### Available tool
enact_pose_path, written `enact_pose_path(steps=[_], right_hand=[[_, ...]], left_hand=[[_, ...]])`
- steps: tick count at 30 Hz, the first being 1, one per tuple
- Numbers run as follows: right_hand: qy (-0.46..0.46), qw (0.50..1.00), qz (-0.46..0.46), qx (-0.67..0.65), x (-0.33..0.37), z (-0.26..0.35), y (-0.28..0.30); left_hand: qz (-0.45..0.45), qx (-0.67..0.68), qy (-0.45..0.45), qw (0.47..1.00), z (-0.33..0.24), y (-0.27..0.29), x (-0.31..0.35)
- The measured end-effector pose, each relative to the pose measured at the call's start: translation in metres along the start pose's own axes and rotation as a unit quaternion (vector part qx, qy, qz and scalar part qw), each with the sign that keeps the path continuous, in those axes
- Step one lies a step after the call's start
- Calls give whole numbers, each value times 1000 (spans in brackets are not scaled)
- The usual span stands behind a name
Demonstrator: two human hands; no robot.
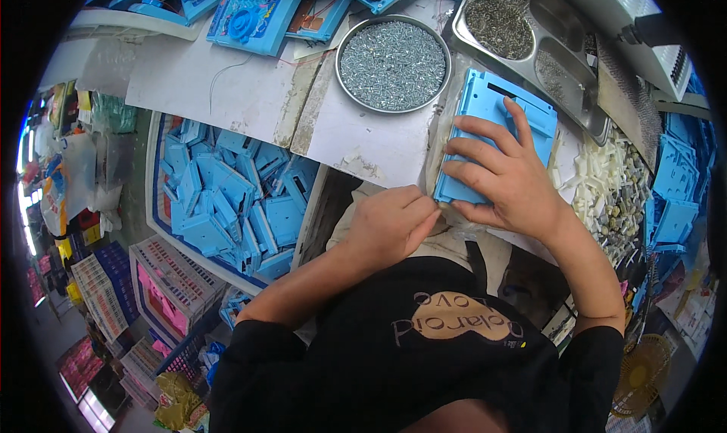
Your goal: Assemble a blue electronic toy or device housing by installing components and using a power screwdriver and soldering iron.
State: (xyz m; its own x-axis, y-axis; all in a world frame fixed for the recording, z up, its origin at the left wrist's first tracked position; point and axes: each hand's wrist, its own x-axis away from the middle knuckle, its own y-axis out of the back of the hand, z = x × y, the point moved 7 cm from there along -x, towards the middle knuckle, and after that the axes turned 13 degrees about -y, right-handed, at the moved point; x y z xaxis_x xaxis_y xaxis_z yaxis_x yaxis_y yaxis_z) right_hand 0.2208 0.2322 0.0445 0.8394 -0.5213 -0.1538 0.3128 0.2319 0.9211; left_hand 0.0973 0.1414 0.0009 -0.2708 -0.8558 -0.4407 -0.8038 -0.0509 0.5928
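Your left hand (394, 217) was at the near left corner of the blue plastic case (492, 92), its fingers curled in against the thumb; I cannot tell whether they pinched anything. Your right hand (507, 172) lay over the case, fingers spread across its top, thumb by its near edge. The case sat near the front edge of the worktop (344, 141). Left of you, beyond that edge, stood a bin (154, 191) of blue parts (219, 198); white pieces (591, 172) were heaped to the right. Your wider room ran leftward, along the worktop's pale surface. Farther off, a round tray (390, 111) of small metal pieces and a compartment tray (562, 32) hemmed the case's far end closely.
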Motion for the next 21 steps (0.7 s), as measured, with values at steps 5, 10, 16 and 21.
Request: enact_pose_path(steps=[5,10,16,21], right_hand=[[-23,997,65,-29,5,-14,-6],[-11,990,-107,-87,7,-26,-9],[-42,988,-64,-133,9,-31,-10],[-75,995,5,-69,0,-22,-7]], left_hand=[[-28,86,104,990,19,20,-24],[-33,137,123,982,37,6,-36],[-12,35,1,999,27,8,-49],[90,-48,-55,993,26,13,-57]])
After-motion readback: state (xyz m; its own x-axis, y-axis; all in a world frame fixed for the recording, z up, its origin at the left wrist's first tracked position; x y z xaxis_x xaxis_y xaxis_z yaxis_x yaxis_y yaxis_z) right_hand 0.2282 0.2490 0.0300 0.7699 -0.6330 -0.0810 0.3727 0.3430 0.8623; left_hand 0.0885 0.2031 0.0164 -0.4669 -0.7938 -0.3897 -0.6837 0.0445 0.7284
